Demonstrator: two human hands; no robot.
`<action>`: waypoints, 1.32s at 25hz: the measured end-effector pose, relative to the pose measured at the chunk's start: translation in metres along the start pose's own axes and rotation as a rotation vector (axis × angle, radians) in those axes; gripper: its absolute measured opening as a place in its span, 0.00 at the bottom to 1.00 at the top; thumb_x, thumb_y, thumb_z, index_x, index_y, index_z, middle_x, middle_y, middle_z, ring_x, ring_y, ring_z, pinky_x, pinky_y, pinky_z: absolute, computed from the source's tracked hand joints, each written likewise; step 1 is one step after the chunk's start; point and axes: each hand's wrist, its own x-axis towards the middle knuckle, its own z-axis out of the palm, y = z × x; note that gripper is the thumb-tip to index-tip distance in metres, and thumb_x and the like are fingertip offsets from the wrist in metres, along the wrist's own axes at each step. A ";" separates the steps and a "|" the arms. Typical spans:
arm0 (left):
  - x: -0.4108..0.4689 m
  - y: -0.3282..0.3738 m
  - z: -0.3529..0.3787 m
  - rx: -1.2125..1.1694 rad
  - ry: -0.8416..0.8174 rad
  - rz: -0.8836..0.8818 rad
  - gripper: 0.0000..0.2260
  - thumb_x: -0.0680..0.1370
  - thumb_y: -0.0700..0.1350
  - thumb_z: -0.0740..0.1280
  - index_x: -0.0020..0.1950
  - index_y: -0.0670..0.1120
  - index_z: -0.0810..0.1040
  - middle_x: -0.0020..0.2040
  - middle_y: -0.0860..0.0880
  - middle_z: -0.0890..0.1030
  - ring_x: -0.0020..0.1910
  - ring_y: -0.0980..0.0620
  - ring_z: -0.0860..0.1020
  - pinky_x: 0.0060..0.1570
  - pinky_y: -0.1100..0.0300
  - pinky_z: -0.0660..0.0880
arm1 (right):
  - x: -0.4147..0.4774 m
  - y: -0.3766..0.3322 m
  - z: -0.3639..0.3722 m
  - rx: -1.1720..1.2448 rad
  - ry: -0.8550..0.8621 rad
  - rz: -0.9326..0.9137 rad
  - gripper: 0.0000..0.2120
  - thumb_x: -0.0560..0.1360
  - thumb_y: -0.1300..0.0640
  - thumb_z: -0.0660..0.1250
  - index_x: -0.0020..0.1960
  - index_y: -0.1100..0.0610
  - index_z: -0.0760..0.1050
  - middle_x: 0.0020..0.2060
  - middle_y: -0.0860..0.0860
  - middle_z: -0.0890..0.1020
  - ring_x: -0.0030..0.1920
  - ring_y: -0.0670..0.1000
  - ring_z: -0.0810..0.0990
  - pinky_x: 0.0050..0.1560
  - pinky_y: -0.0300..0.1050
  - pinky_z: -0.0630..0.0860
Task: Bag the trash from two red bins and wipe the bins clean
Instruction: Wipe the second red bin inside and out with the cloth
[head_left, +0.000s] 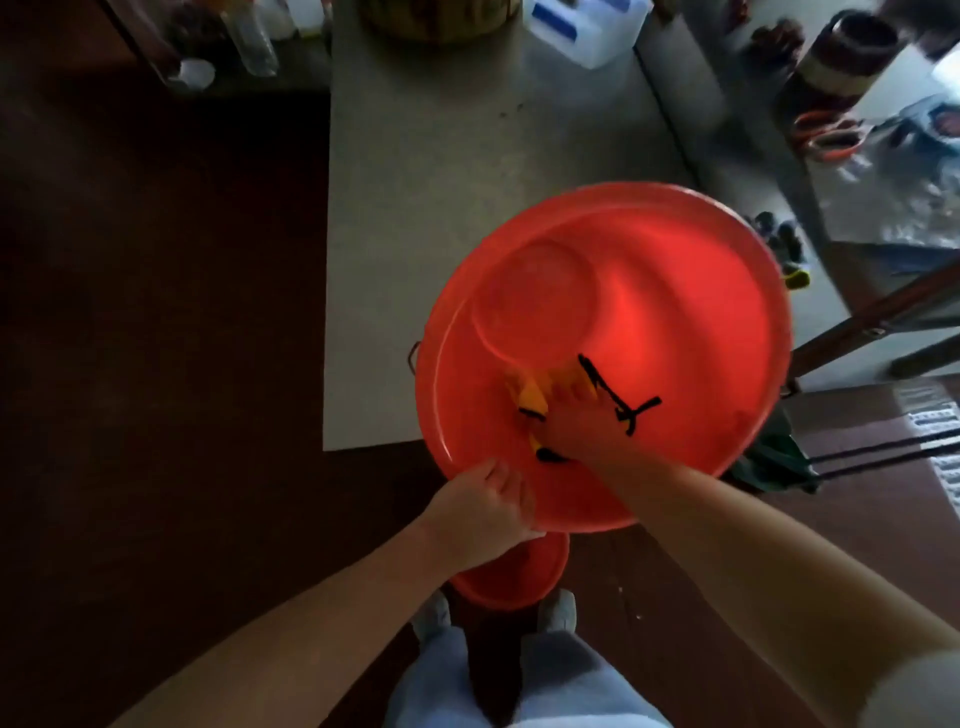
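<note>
- The big red bin (675, 291) is tipped so its open top faces up at the camera. The round bottom shows deep inside.
- It sits over the near corner of the grey table (441, 182). It is hard to tell if it rests on the table.
- The left hand (483, 514) grips the near rim of the bin, with the fingers curled over the edge.
- The right hand (576, 421) is inside the bin. Its fingers are spread out flat and press a yellow cloth (532, 395) against the inside wall.
- Black marks (618, 400) are on the wall just beside that hand.
- The second red bin (511, 577) is lower down on the dark floor, just in front of the person's grey shoes (431, 616). The big bin and the left hand hide part of it.
- At the far end of the table are a white jug (587, 26) and a clear bottle (252, 41).
- Scissors with orange handles (826, 137) lie off to the right.
</note>
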 end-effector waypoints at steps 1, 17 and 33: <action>-0.002 0.000 0.002 -0.007 -0.004 0.002 0.25 0.80 0.64 0.61 0.44 0.44 0.84 0.42 0.46 0.85 0.42 0.48 0.83 0.49 0.55 0.78 | 0.012 0.000 0.005 -0.023 0.007 -0.001 0.36 0.80 0.34 0.57 0.82 0.50 0.54 0.81 0.53 0.55 0.81 0.57 0.52 0.78 0.61 0.51; 0.016 -0.010 -0.039 0.039 -0.077 0.025 0.23 0.69 0.70 0.70 0.36 0.50 0.83 0.35 0.53 0.83 0.35 0.53 0.81 0.40 0.64 0.76 | -0.106 0.001 -0.038 -0.071 -0.244 -0.021 0.34 0.80 0.34 0.49 0.82 0.41 0.43 0.82 0.48 0.51 0.81 0.55 0.48 0.78 0.60 0.51; 0.010 -0.003 -0.014 0.027 -0.024 0.019 0.24 0.80 0.65 0.60 0.41 0.47 0.83 0.39 0.48 0.84 0.39 0.49 0.82 0.46 0.57 0.78 | 0.034 0.014 -0.004 -0.156 -0.099 -0.137 0.34 0.81 0.34 0.52 0.82 0.46 0.50 0.81 0.50 0.55 0.81 0.55 0.52 0.78 0.61 0.53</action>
